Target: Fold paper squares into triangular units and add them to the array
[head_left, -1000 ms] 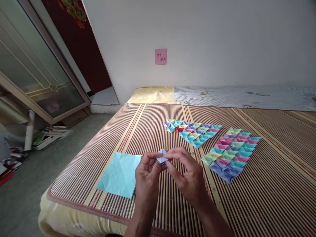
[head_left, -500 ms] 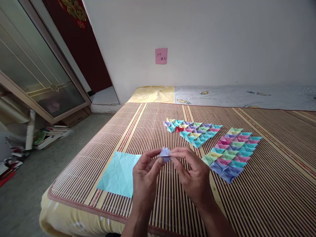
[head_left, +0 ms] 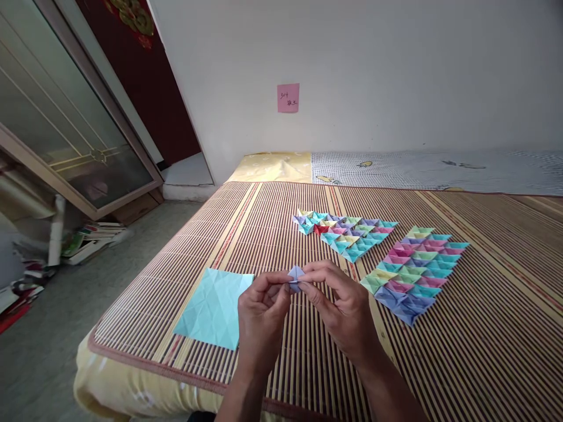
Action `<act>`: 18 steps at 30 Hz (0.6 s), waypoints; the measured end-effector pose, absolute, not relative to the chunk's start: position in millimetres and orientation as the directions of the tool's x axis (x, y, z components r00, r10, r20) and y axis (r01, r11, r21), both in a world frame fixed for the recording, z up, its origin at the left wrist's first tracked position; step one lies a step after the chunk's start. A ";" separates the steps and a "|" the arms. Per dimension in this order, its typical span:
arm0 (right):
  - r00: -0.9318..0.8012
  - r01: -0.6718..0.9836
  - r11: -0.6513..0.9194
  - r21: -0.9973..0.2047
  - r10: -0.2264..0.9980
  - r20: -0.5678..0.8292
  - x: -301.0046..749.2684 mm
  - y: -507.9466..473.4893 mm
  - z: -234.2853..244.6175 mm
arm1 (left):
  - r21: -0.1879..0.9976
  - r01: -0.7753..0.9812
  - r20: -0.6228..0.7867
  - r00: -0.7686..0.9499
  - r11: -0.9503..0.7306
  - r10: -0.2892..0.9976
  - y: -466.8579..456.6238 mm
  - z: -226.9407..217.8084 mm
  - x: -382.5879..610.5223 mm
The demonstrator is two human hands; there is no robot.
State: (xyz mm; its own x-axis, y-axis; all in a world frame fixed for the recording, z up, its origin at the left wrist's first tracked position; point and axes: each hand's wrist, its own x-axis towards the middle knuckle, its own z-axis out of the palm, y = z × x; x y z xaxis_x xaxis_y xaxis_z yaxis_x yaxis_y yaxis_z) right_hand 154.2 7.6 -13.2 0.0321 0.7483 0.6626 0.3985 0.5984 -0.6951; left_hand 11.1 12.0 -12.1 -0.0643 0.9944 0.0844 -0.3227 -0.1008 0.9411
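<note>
Between both hands is a small folded piece of lilac origami paper (head_left: 296,272), held just above the striped mat. My left hand (head_left: 266,305) pinches its left side between thumb and fingers. From the right, my right hand (head_left: 336,302) grips the other side, thumb below and fingertips above. Parts of the fold are hidden by the fingers. A creased light-blue paper sheet (head_left: 209,308) lies flat beside my left hand. Right of my right hand sits a group of folded paper boats (head_left: 411,266) in several colours, with a second group (head_left: 352,231) farther back.
The slatted bamboo mat (head_left: 176,258) covers a bed with a yellow patterned sheet (head_left: 118,384). A pink note (head_left: 288,98) is stuck on the wall behind. At the left, books (head_left: 99,237) are piled on the floor by a glass-panelled door (head_left: 88,135).
The lilac paper has been turned or opened slightly between my fingers, so it now shows a pointed diamond shape. The other papers lie as before; the view has shifted a little.
</note>
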 end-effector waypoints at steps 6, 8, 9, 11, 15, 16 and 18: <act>-0.008 0.462 0.639 -0.615 0.696 0.718 153.4 6.8 -16.7 | 0.848 -0.529 -0.038 0.002 0.033 0.999 19.8 -13.6 6.4; -0.042 0.470 0.658 -0.589 0.683 0.729 152.2 6.5 -17.7 | 0.772 -0.613 -0.138 0.097 0.168 0.986 24.1 -14.8 1.9; -0.058 0.471 0.665 -0.580 0.679 0.732 151.7 6.4 -18.3 | 0.735 -0.638 -0.182 0.142 0.230 0.973 25.9 -15.6 -0.1; -0.083 0.468 0.674 -0.571 0.677 0.731 151.2 6.6 -19.5 | 0.682 -0.655 -0.245 0.215 0.325 0.945 28.4 -17.3 -2.9; -0.093 0.480 0.685 -0.548 0.661 0.745 153.2 8.7 -22.3 | 0.648 -0.659 -0.286 0.255 0.382 0.924 30.1 -18.5 -4.3; -0.094 0.485 0.686 -0.542 0.657 0.748 154.0 9.4 -23.0 | 0.649 -0.657 -0.288 0.255 0.384 0.923 30.2 -18.1 -4.3; -0.104 0.489 0.691 -0.532 0.652 0.751 155.6 10.7 -24.2 | 0.660 -0.643 -0.288 0.260 0.388 0.922 30.3 -16.8 -4.6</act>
